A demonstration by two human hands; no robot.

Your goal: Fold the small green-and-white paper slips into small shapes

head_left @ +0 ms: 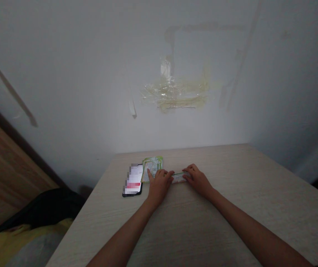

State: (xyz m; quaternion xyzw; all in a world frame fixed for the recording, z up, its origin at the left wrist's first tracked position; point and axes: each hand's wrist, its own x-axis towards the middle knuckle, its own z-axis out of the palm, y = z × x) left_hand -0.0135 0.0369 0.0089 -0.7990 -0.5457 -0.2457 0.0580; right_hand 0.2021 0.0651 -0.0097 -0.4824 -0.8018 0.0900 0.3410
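A narrow pale packet [178,177] with a green edge lies flat across the table between my two hands; it looks like a folded pouch, and both its ends are covered by fingers. My left hand [159,185] grips its left end with thumb and fingers, while the little finger stretches out over some green printed sachets [156,162]. At the other end, my right hand [199,181] pinches the packet between bent fingers and thumb. The sachets lie in a small overlapping pile, partly hidden by my left hand.
Left of the sachets lies a phone [133,181] with a lit, blurred screen. The wooden table [259,193] meets a white wall [92,74] bearing tape remnants [175,92]. Yellow and grey cloth [31,241] and a wooden panel [3,159] are at the left.
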